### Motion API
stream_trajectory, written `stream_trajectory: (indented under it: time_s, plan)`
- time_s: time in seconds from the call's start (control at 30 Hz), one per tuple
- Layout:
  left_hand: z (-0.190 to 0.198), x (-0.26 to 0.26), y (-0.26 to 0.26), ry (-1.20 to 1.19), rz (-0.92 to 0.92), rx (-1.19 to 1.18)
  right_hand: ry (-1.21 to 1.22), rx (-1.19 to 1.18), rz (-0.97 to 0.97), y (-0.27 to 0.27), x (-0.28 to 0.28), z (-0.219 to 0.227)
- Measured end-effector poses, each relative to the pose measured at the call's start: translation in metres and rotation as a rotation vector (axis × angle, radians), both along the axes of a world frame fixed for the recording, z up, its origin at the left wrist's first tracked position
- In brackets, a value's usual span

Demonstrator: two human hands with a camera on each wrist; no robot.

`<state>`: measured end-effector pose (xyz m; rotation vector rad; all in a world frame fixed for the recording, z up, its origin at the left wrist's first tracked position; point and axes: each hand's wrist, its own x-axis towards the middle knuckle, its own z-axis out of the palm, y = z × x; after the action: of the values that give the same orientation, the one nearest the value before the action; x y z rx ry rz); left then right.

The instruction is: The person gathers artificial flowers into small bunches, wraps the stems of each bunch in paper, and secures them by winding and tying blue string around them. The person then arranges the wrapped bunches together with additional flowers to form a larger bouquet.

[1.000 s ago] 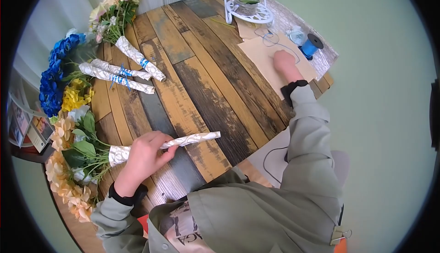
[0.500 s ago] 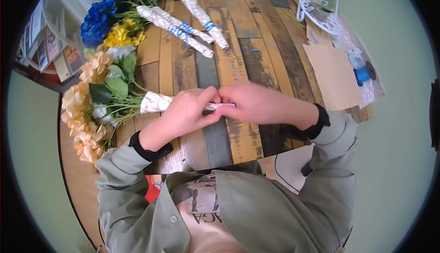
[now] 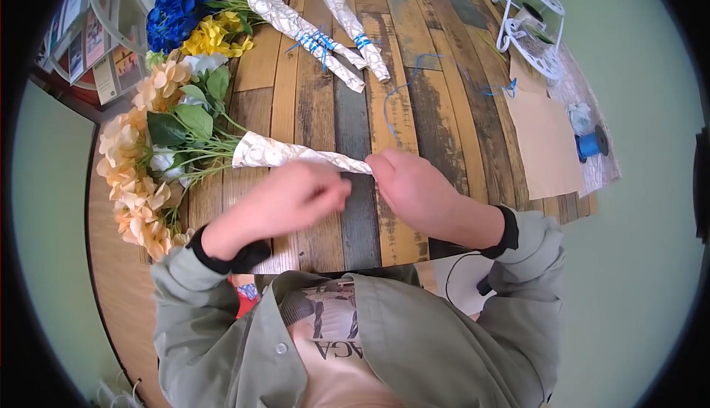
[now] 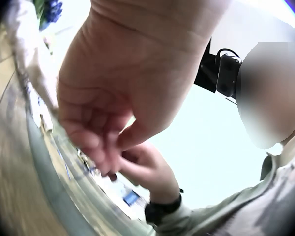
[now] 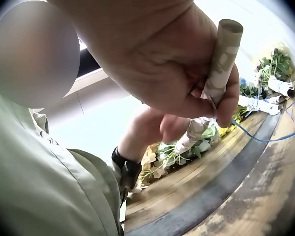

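A bouquet of peach artificial flowers (image 3: 140, 179) lies across the table's left side, its stems rolled in patterned white paper (image 3: 270, 152) that narrows to a thin tail. My right hand (image 3: 418, 186) pinches that tail near its end; the right wrist view shows the hollow paper tube (image 5: 223, 59) poking out past my fingers. Blue ribbon (image 3: 388, 109) runs from those fingers away over the boards in a loose curve. My left hand (image 3: 288, 199), blurred, is just on the near side of the wrapping, fingers loosely bent with nothing visible in them.
Wrapped bouquets with blue ribbon ties (image 3: 318, 38) lie at the back left, beside blue flowers (image 3: 174, 20) and yellow flowers (image 3: 214, 35). Brown paper (image 3: 543, 145), a blue ribbon spool (image 3: 592, 144) and a white metal stand (image 3: 536, 57) occupy the right side.
My right hand has come from the brown paper to the bouquet's tail, bringing blue ribbon. My left hand has let go of the wrapping and drawn back slightly toward me.
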<state>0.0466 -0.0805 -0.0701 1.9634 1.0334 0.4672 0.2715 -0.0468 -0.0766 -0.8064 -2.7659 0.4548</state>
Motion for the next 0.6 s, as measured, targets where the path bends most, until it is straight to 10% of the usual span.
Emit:
stream_trajectory:
  time_s: [0.1,0.17,0.33,0.4,0.6]
  plan:
    - [-0.052,0.010,-0.021,0.053,-0.044,0.264,0.037,-0.007,-0.002,-0.002,0.001,0.002]
    - [-0.064,0.027,-0.024,-0.526,0.275,-0.760,0.043,-0.003,0.018,-0.005,-0.002,0.001]
    - [-0.082,0.048,0.000,-0.939,0.198,-0.504,0.180,-0.186,-0.001,-0.007,-0.006,0.002]
    - [-0.099,0.040,0.005,-0.644,-0.129,-0.498,0.104,-0.174,-0.018,-0.006,-0.004,0.005]
    - [0.020,-0.055,-0.026,0.347,-0.103,-0.026,0.096,-0.061,-0.064,0.005,0.002,-0.004]
